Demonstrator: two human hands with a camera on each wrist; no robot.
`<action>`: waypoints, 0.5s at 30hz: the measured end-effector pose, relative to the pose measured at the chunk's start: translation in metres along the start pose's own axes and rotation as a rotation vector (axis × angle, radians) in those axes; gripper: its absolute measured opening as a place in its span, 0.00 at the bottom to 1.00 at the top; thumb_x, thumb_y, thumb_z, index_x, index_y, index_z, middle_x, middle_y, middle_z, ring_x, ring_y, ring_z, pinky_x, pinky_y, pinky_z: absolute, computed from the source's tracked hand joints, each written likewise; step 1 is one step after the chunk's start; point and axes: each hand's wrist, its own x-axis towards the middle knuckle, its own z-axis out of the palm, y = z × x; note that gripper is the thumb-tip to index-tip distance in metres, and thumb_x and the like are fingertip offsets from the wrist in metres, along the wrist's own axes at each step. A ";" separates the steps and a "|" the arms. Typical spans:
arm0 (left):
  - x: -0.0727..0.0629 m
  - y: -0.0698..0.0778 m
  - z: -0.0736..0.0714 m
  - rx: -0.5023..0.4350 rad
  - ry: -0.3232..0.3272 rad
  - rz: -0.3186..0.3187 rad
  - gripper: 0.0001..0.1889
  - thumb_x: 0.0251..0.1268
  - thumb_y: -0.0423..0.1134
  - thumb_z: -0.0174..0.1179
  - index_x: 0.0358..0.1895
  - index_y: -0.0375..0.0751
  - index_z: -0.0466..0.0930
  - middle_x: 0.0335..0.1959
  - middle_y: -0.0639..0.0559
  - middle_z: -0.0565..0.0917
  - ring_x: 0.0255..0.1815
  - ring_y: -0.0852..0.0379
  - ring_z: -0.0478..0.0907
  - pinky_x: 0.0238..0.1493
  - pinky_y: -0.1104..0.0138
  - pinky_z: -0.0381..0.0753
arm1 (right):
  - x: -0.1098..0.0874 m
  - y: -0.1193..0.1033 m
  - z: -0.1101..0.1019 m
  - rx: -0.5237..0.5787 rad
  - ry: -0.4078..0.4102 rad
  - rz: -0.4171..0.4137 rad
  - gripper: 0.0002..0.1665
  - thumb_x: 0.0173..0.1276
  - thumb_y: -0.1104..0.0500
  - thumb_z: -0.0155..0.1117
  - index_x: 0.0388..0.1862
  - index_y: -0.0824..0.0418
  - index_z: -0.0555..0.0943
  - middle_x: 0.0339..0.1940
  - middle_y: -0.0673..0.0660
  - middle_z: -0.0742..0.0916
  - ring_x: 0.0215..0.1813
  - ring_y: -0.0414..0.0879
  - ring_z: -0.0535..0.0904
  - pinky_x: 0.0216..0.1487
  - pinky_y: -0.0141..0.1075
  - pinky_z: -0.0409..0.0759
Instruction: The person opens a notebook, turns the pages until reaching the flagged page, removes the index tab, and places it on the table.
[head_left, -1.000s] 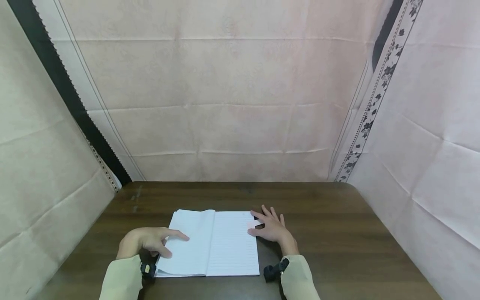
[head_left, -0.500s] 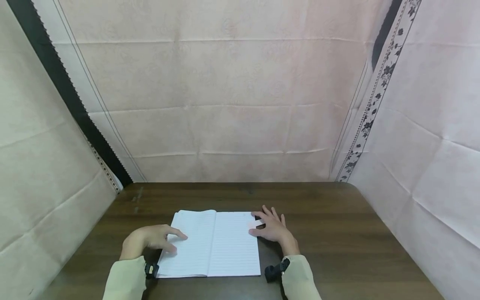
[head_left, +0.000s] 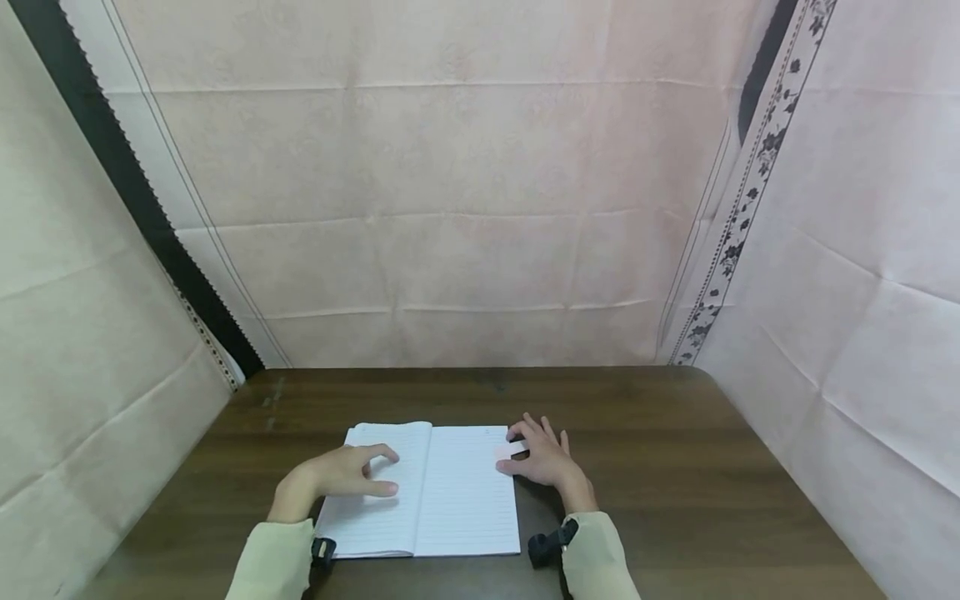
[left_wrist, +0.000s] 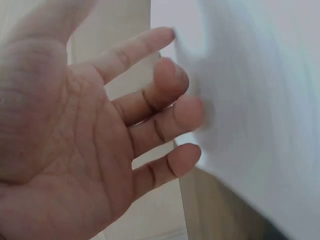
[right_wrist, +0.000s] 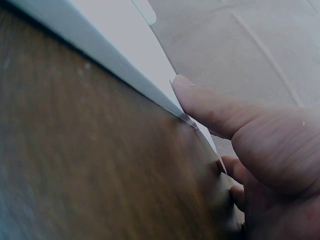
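An open lined notebook [head_left: 467,504] lies in front of me with its two pages spread. My left hand [head_left: 339,473] is over the left page, its thumb and index finger reaching inward and spaced apart. Nothing is between its loosely bent fingers [left_wrist: 186,114] in the left wrist view. At the notebook's right edge, my right hand [head_left: 551,463] rests with its thumb [right_wrist: 205,102] on the page and its index finger farther up. A small white paper slip [head_left: 513,449] shows between that thumb and index finger, sticking out past the page edge.
The notebook lies on a dark brown wooden table [head_left: 637,467]. Pale cloth hangs behind [head_left: 465,267] and along both sides. Each wrist carries a black camera strap, such as the right strap [head_left: 553,542].
My left hand has slid rightward over the left page, away from its outer edge. The right hand stays at the right edge, its index finger slightly more bent.
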 end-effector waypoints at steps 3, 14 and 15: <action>0.007 0.006 0.008 0.036 0.022 0.084 0.33 0.58 0.55 0.71 0.64 0.45 0.75 0.33 0.52 0.76 0.34 0.57 0.70 0.36 0.62 0.71 | 0.001 0.000 0.000 -0.004 -0.012 0.016 0.26 0.63 0.43 0.71 0.53 0.54 0.75 0.79 0.67 0.62 0.79 0.71 0.44 0.70 0.71 0.32; 0.023 0.042 0.029 0.183 0.103 0.179 0.32 0.57 0.56 0.71 0.64 0.50 0.78 0.63 0.40 0.71 0.63 0.39 0.68 0.62 0.42 0.67 | 0.002 0.000 -0.003 -0.004 -0.008 0.047 0.17 0.65 0.45 0.71 0.44 0.49 0.76 0.79 0.65 0.63 0.79 0.70 0.44 0.70 0.72 0.34; 0.024 0.046 0.032 0.188 0.099 0.184 0.31 0.58 0.55 0.71 0.64 0.50 0.78 0.66 0.37 0.70 0.66 0.36 0.66 0.64 0.40 0.64 | 0.002 0.000 -0.004 -0.007 -0.007 0.050 0.17 0.65 0.45 0.71 0.44 0.49 0.76 0.79 0.65 0.63 0.79 0.70 0.44 0.70 0.72 0.34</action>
